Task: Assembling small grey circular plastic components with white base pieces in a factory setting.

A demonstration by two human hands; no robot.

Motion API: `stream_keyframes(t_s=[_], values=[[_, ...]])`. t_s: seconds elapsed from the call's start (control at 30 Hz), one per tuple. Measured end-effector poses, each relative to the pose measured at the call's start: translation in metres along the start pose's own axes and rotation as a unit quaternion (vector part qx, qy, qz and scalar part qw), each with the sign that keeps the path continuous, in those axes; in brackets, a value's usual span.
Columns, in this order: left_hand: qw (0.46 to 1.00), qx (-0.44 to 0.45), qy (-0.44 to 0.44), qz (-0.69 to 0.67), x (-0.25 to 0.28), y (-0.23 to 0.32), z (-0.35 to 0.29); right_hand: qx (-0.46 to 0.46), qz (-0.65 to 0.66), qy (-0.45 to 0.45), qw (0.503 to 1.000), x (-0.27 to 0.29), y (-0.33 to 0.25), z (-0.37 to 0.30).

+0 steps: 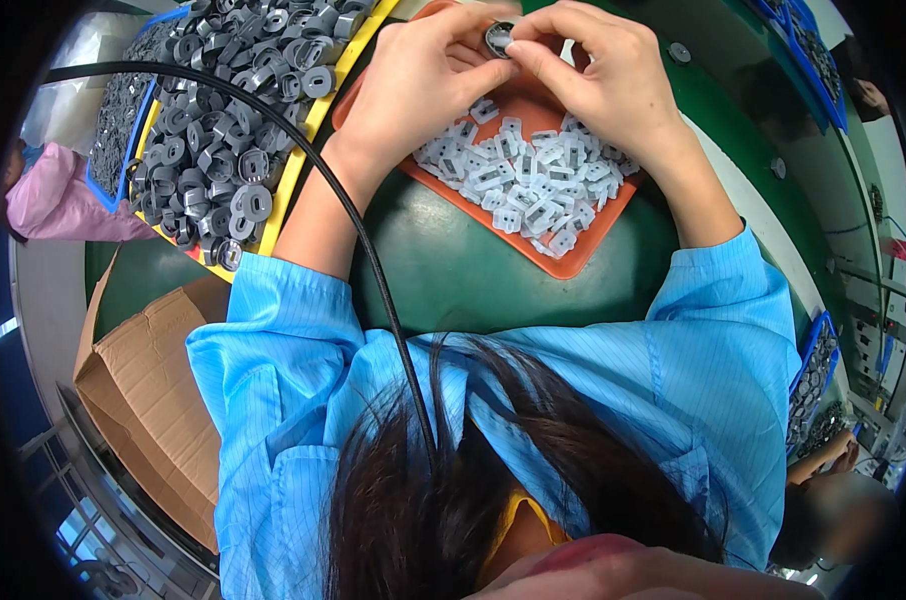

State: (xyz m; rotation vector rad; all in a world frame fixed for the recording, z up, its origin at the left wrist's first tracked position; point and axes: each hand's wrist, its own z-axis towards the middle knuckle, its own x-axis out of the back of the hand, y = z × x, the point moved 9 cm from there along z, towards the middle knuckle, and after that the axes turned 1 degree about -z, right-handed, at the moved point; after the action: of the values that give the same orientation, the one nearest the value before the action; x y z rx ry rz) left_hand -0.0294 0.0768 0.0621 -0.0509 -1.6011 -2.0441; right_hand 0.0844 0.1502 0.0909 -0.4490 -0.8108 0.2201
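Over the far end of an orange tray (570,268), my two hands meet around a small dark round plastic housing (497,38). My left hand (423,75) grips the housing between thumb and fingers. The thumb and forefinger of my right hand (603,75) are pinched together at its edge; whether a small part is between them is hidden. Below the hands, the tray holds a heap of small translucent white plastic pieces (533,175).
To the left, a yellow-rimmed bin (291,165) is piled with grey and black plastic housings (213,130). Beyond it stands a blue tray (123,185) of small dark parts. A black cable (358,215) crosses the view. A cardboard box (153,370) sits at lower left. Other people are at both sides.
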Motion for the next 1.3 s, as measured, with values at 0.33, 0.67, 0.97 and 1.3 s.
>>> stream_keyframes(t_s=[0.33,0.67,0.97,1.3], values=[[0.968,-0.133,0.124,0.173,0.007,0.026,-0.009,-0.315,0.333,-0.042,0.888,-0.031,0.045,-0.017],[0.923,-0.239,0.164,0.254,0.002,0.024,-0.018,-0.253,0.297,-0.022,0.921,-0.029,0.044,-0.012],[0.905,-0.315,0.16,0.237,0.0,0.048,-0.018,-0.374,0.552,-0.068,0.742,-0.053,0.056,-0.027],[0.917,-0.328,0.073,0.218,-0.006,0.045,-0.017,-0.333,0.346,-0.213,0.851,-0.037,0.062,-0.029]])
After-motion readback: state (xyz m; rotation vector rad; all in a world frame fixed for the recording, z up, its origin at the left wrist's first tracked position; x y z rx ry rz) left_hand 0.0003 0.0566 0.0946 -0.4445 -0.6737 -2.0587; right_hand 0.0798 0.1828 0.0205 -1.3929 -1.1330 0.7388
